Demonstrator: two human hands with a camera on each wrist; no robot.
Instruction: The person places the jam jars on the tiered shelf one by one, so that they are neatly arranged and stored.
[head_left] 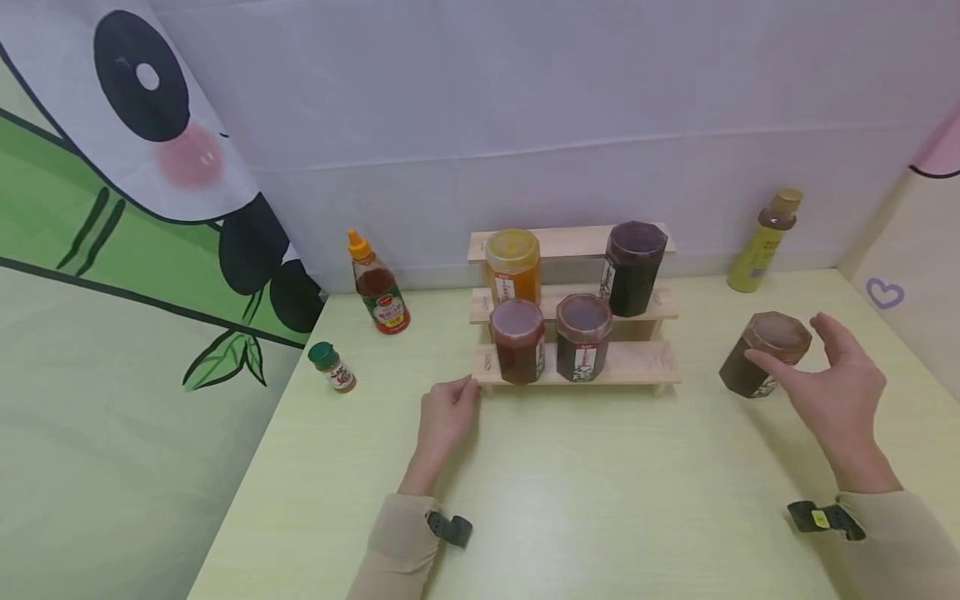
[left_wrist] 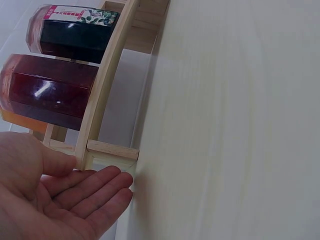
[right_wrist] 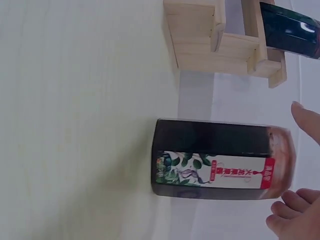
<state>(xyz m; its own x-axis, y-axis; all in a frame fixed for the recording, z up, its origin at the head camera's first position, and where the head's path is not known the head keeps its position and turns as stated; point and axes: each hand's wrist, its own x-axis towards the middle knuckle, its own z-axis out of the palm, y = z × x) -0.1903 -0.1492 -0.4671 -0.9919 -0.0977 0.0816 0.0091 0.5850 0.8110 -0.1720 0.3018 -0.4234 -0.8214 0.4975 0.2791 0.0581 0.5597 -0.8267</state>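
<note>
In the head view, my left hand pinches the front left corner of a tiered wooden rack. The left wrist view shows that thumb against the end of the lowest slat. Farther right, my right hand is spread about the lid of a dark jar, thumb and fingers apart. In the right wrist view a gap shows between the thumb and the jar. On the rack's lowest tier stand a red-brown jar and a dark jar; above are an amber jar and another dark jar.
At the left of the table stand a sauce bottle with an orange cap and a small green-capped spice jar. A yellow-green bottle stands at the back right. Behind is a pale cloth wall.
</note>
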